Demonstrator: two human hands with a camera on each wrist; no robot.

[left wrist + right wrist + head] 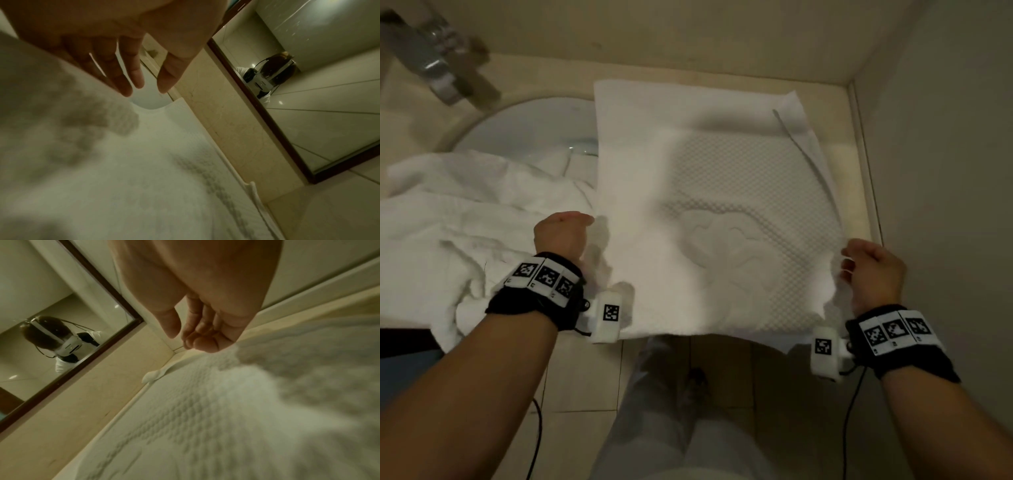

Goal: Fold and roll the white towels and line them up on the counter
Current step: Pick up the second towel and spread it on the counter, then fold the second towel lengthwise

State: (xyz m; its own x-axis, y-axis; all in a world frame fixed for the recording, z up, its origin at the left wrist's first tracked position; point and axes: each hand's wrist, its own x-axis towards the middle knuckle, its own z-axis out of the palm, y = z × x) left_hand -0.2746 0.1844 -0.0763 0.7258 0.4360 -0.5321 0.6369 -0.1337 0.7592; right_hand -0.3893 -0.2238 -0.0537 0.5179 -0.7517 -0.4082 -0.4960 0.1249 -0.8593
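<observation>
Left hand: your left hand (563, 236) sits at the near-left edge of the spread towel (709, 205). From the head view the knuckles look bunched at the edge; the left wrist view shows the fingers (131, 71) reaching out nearly straight with the towel edge running across them, thumb apart. I cannot tell whether you pinch the cloth.
Right hand: your right hand (873, 270) is at the near-right edge, fingers (197, 335) curled in toward the palm, thumb beside them. The torn-looking towel edge meets the fingertips in the head view; whether cloth is clamped inside I cannot tell.
Towel: 1 white waffle-textured towel with an embossed motif lies flat on the counter (859, 192), its near edge hanging past the counter front, its far-right corner folded over.
Other towels: a crumpled white heap (465, 219) lies to your left, touching the spread towel's left edge and partly over the sink (534, 126).
Surface and room: beige stone counter, a blurred faucet (434, 65) far left, a dark-framed mirror (308, 113) above the back wall.
Edges and room: a wall (945, 137) closes the right side just beside the towel; a narrow bare strip of counter shows behind it. Tiled floor (582, 377) lies below.
</observation>
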